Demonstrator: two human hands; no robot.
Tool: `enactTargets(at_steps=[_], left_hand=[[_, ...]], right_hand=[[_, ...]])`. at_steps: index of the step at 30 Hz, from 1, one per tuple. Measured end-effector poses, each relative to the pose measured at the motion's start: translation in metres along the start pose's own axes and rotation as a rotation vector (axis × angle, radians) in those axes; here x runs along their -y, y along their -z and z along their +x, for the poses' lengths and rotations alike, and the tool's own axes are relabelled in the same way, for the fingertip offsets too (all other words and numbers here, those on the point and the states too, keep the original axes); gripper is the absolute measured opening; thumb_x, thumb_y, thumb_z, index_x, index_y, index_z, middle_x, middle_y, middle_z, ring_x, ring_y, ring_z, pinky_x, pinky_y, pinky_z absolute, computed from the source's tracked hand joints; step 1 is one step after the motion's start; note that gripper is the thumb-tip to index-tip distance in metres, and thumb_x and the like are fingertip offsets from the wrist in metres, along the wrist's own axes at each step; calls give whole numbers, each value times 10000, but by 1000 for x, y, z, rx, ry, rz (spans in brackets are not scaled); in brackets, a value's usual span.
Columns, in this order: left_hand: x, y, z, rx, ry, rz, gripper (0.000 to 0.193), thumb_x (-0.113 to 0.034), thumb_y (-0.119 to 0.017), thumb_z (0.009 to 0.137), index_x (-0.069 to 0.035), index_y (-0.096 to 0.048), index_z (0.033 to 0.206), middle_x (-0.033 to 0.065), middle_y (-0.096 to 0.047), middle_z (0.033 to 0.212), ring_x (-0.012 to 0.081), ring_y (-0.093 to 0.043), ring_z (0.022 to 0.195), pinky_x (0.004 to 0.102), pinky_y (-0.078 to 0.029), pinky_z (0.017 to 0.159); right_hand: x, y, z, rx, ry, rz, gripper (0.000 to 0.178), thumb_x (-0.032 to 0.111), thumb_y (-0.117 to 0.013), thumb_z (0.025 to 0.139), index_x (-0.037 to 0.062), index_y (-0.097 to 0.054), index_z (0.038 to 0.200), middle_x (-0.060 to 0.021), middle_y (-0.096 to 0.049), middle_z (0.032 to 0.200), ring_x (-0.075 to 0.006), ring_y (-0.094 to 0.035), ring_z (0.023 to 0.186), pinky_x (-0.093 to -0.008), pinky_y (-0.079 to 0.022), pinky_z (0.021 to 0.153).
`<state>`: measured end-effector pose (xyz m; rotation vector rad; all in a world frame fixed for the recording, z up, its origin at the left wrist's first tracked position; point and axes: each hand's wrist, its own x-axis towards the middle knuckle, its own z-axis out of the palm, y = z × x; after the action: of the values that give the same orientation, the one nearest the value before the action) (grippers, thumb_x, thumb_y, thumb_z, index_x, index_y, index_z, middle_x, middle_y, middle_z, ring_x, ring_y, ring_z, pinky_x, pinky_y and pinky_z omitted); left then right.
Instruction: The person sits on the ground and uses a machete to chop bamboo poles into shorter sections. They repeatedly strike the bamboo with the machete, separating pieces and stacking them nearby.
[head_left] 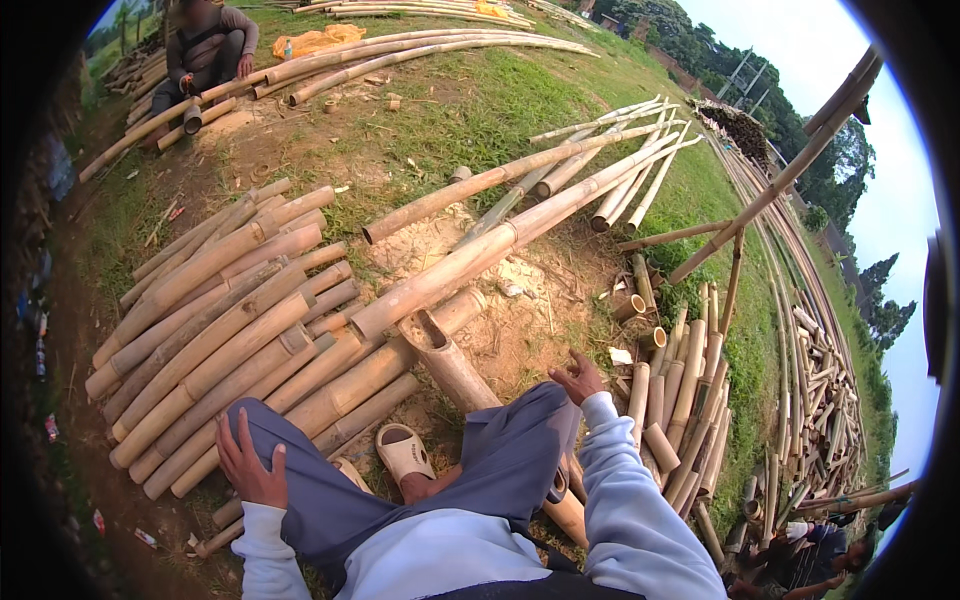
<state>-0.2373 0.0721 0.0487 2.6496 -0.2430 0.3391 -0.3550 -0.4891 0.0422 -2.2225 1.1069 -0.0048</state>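
Observation:
My left hand (252, 465) rests on my left knee with its fingers spread, holding nothing. Over by the right knee, my right hand (578, 380) has its fingers stretched out and apart, with nothing seen in it. Between my legs a thick bamboo piece (455, 370) with a cut-out notch at its far end slants away toward the ground ahead. A long bamboo pole (510, 235) lies with its near end by that notch. Just beyond my left hand, many cut bamboo lengths (210, 345) lie side by side in a pile.
Short bamboo pieces (685, 400) stack at my right beside a leaning pole (780, 185). Sawdust (540, 285) covers the ground ahead. Another person (205, 55) sits far left by long poles (430, 45); a further person (815, 560) is at the lower right.

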Motion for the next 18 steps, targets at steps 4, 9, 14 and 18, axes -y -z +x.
enactTargets(at_steps=[4, 9, 14, 18], left_hand=[[-27, 12, -39, 58, -34, 90, 750, -267, -688, 815, -111, -423, 1499, 201, -254, 1606, 464, -140, 1503, 614, -173, 1179], [-37, 14, -74, 116, -73, 98, 735, -236, -680, 777, -92, -465, 1465, 196, -306, 1577, 484, -133, 1500, 638, -155, 1170], [-16, 8, -119, 99, -269, 16, 528, -366, -619, 820, -115, -622, 1285, 128, -491, 1434, 437, -214, 1485, 627, -151, 1162], [5, 0, -138, 32, -476, -36, 484, -458, -624, 884, -239, -660, 1313, 38, -550, 1453, 412, -361, 1428, 665, -225, 1139]], right_hand=[[108, 97, 37, -298, 458, 171, 957, 304, -789, 855, 115, -209, 1592, -265, -628, 1283, -360, -695, 1078, -409, -567, 909], [246, 227, 41, -659, 763, 102, 997, 253, -764, 873, 117, -101, 1605, -190, -737, 1065, -331, -725, 994, -406, -559, 914], [300, 313, 35, -634, 693, 190, 892, 214, -727, 885, 55, -197, 1585, -157, -762, 919, -216, -743, 755, -331, -576, 752], [318, 331, 36, -722, 651, 247, 918, 129, -743, 870, 47, -183, 1593, -122, -730, 802, -159, -680, 655, -302, -547, 606]])
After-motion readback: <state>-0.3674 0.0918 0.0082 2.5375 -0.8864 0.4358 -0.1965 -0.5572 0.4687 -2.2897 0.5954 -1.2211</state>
